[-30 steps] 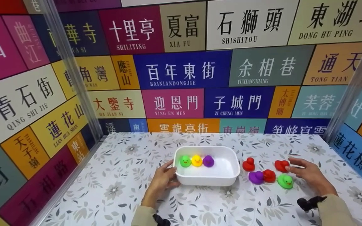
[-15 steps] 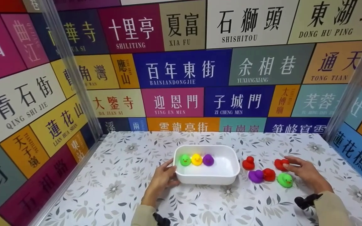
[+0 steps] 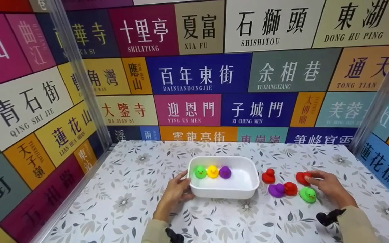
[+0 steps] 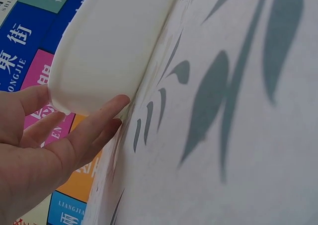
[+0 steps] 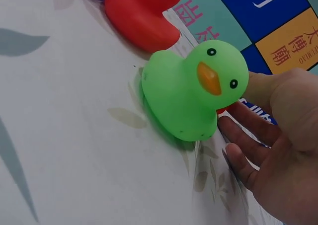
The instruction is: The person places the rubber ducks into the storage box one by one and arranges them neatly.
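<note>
A white plastic tub (image 3: 224, 193) holds a green rubber duck (image 3: 200, 172), a yellow rubber duck (image 3: 212, 172) and a purple rubber duck (image 3: 225, 172) in a row. My left hand (image 3: 174, 193) touches the tub's left end; in the left wrist view its fairly straight fingers rest against the wall. My right hand (image 3: 331, 188) pinches a red rubber duck (image 3: 302, 178) on the table, its thumb and index finger at the duck's right side. In the right wrist view a green duck (image 5: 184, 93) stands in front and hides most of that grip.
Between tub and right hand lie another red duck (image 3: 268, 176), a purple duck (image 3: 276, 190) touching a further red duck (image 3: 290, 189), and the loose green duck nearest my right wrist. A flowered cloth covers the table (image 3: 127, 175). Sign-covered walls (image 3: 198, 74) enclose the back and sides.
My right hand has moved slightly left and its fingers have closed in on the red duck. My left hand stays at the tub, and the ducks keep their places.
</note>
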{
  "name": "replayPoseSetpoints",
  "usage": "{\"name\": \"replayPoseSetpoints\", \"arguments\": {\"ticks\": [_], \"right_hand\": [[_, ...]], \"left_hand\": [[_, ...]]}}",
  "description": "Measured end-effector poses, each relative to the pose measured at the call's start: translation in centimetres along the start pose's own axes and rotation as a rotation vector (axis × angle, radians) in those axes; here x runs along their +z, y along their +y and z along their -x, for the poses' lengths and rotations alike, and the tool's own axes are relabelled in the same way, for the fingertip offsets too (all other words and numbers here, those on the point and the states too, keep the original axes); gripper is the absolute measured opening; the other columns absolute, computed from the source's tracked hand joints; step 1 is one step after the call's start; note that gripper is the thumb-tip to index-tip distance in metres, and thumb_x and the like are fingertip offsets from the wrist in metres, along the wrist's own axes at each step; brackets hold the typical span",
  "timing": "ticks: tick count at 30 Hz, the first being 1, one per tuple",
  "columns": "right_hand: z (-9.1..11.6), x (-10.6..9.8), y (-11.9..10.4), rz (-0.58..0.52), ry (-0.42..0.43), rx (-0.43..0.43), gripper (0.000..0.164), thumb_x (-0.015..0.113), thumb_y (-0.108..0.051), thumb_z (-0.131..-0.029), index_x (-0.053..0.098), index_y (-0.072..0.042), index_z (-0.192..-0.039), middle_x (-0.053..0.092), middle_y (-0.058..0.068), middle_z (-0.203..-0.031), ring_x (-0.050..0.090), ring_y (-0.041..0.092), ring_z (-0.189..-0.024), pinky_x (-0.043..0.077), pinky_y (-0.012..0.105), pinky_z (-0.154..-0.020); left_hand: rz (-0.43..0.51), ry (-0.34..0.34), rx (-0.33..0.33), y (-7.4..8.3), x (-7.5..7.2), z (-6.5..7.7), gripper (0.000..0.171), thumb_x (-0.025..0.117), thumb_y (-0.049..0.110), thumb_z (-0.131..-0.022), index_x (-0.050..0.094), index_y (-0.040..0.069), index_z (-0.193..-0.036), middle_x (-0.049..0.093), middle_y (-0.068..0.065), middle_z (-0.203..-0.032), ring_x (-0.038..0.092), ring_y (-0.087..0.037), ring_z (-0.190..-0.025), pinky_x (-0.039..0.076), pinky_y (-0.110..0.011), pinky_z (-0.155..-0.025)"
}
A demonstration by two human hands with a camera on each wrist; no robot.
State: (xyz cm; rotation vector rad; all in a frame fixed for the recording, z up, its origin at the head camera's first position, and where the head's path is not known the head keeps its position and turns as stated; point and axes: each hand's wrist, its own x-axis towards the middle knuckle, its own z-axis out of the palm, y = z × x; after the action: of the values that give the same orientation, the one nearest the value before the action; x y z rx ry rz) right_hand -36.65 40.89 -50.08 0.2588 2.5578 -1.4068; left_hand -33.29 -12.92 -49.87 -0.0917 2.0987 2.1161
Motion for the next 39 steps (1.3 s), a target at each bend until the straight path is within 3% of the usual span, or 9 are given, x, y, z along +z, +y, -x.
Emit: {"name": "replayPoseSetpoints", "arguments": {"ticks": [4,6,8,11,15,18,27,35,39], "right_hand": [[0.4,-0.1,-0.5,0.004,0.029,0.022,0.094,0.061,-0.065,-0.09,0.031,-0.004,-0.155,0.023,0.032,-0.158,0.035,0.05,-0.131,0.038,0.065,-0.109],[0.7,-0.1,-0.9,0.012,0.05,0.017,0.096,0.061,-0.067,-0.088,0.032,-0.004,-0.154,0.029,0.031,-0.155,0.043,0.046,-0.125,0.046,0.055,-0.102],[0.9,0.0,-1.4,0.008,0.071,0.001,0.095,0.062,-0.067,-0.088,0.034,-0.004,-0.153,0.034,0.031,-0.153,0.048,0.043,-0.123,0.049,0.048,-0.098],[1.2,0.1,-2.1,-0.028,0.087,-0.031,0.092,0.063,-0.065,-0.088,0.036,-0.003,-0.151,0.037,0.03,-0.152,0.05,0.04,-0.124,0.048,0.045,-0.101],[1.5,0.3,-3.0,-0.075,0.1,-0.042,0.093,0.064,-0.064,-0.088,0.035,-0.002,-0.152,0.031,0.029,-0.156,0.046,0.043,-0.129,0.039,0.058,-0.113],[1.6,0.7,-3.4,-0.084,0.115,-0.06,0.094,0.064,-0.063,-0.089,0.034,0.0,-0.152,0.03,0.029,-0.157,0.046,0.043,-0.131,0.034,0.06,-0.118],[2.1,2.0,-5.1,-0.098,0.1,-0.121,0.093,0.059,-0.065,-0.09,0.031,-0.007,-0.157,0.032,0.025,-0.159,0.051,0.037,-0.131,0.04,0.055,-0.117],[2.5,3.5,-7.3,-0.127,0.074,-0.16,0.09,0.062,-0.064,-0.089,0.037,-0.006,-0.154,0.035,0.024,-0.158,0.065,0.02,-0.116,0.038,0.056,-0.118],[2.7,4.6,-8.4,-0.146,0.059,-0.196,0.088,0.064,-0.059,-0.09,0.036,-0.006,-0.154,0.03,0.025,-0.161,0.065,0.027,-0.12,0.039,0.057,-0.117]], "left_hand": [[-0.003,-0.002,0.0,-0.1,0.0,-0.1,0.055,0.053,0.022,-0.103,0.037,0.015,-0.155,0.052,-0.025,-0.144,0.069,-0.025,-0.107,0.063,-0.04,-0.084],[-0.001,-0.005,0.009,-0.1,0.0,-0.1,0.056,0.053,0.022,-0.103,0.036,0.014,-0.156,0.052,-0.026,-0.144,0.069,-0.024,-0.106,0.064,-0.04,-0.084],[-0.003,-0.008,0.026,-0.1,0.0,0.0,0.056,0.053,0.022,-0.103,0.036,0.012,-0.156,0.052,-0.027,-0.143,0.069,-0.024,-0.104,0.064,-0.04,-0.082],[-0.006,-0.008,0.045,-0.1,0.0,0.0,0.056,0.052,0.021,-0.104,0.035,0.011,-0.156,0.051,-0.028,-0.144,0.069,-0.024,-0.104,0.064,-0.041,-0.081],[-0.014,0.003,0.043,-0.1,0.0,0.0,0.056,0.053,0.022,-0.103,0.036,0.011,-0.156,0.051,-0.028,-0.144,0.069,-0.024,-0.104,0.064,-0.041,-0.081],[-0.016,0.005,0.034,0.0,0.1,0.1,0.056,0.053,0.022,-0.103,0.036,0.012,-0.156,0.052,-0.028,-0.144,0.068,-0.024,-0.104,0.064,-0.041,-0.082],[-0.022,0.002,0.027,-0.1,0.2,0.0,0.056,0.053,0.022,-0.103,0.037,0.012,-0.155,0.054,-0.026,-0.142,0.069,-0.022,-0.103,0.064,-0.039,-0.081],[-0.016,0.0,0.016,0.0,0.2,0.0,0.056,0.054,0.023,-0.103,0.037,0.013,-0.156,0.053,-0.026,-0.143,0.069,-0.023,-0.106,0.064,-0.039,-0.083],[-0.01,-0.004,0.022,0.0,0.2,0.0,0.057,0.054,0.022,-0.102,0.037,0.012,-0.155,0.054,-0.026,-0.141,0.069,-0.022,-0.101,0.064,-0.039,-0.082]]}}
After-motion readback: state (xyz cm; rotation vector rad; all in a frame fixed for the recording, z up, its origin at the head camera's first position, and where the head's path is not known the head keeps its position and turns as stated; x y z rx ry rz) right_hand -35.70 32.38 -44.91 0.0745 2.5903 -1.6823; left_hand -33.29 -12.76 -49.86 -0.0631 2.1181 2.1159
